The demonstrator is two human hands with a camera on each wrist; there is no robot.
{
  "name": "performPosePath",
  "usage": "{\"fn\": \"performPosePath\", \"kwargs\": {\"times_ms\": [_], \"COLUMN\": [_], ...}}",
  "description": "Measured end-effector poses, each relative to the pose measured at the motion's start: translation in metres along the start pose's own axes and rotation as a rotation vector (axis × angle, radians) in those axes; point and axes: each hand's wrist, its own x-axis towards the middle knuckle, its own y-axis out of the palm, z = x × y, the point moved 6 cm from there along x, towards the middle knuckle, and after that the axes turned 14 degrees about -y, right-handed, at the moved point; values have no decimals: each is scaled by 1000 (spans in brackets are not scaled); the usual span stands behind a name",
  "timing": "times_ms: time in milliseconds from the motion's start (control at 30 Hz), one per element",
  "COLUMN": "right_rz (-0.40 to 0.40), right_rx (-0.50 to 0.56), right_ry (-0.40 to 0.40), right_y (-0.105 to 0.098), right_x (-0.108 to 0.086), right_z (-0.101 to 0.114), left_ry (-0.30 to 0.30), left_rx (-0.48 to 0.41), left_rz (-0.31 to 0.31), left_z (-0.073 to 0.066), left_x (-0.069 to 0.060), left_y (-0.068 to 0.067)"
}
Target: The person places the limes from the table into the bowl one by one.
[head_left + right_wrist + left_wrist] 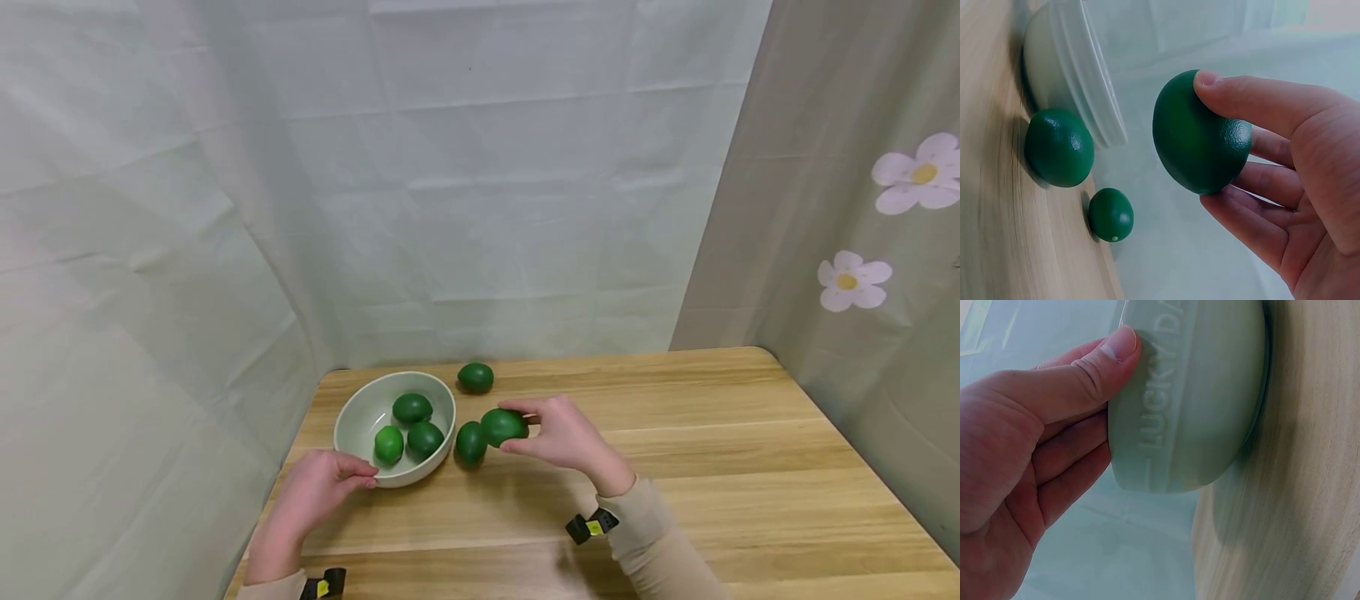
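My left hand (315, 492) pinches the near-left rim of a pale green bowl (352, 425), thumb outside the wall. Raised letters reading "LUCKY DA" run along the bowl's side (1210, 394) in the left wrist view. Inside it lie two dark green limes (425, 439) and a brighter green lime (389, 445). Just right of the bowl, my right hand (562, 433) holds another dark green lime (1200, 134) between thumb and fingers, raised above the table. Below and left of it, a lime (471, 443) rests close to the bowl; one more lime (476, 378) sits farther back.
The wooden table (712, 467) has rounded back corners. Pale cloth (487, 208) hangs behind its back edge and along the left side. At the right hangs a curtain with white flowers (853, 282).
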Motion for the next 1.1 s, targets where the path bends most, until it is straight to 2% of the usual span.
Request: {"fn": "performPosePath", "kwargs": {"times_ms": [300,700,1100], "right_rz": [-12,-5,27], "right_rx": [7,3,-35], "right_ry": [-50,-48,-71], "right_y": [4,7,11], "right_x": [4,8,20], "right_z": [1,3,10], "left_ry": [37,-9,2], "left_rx": [0,-3,0], "left_rz": [-21,3,-6], "left_z": [-3,-2,-1], "left_x": [-2,-2,-2], "left_y": [-2,-1,-1]}}
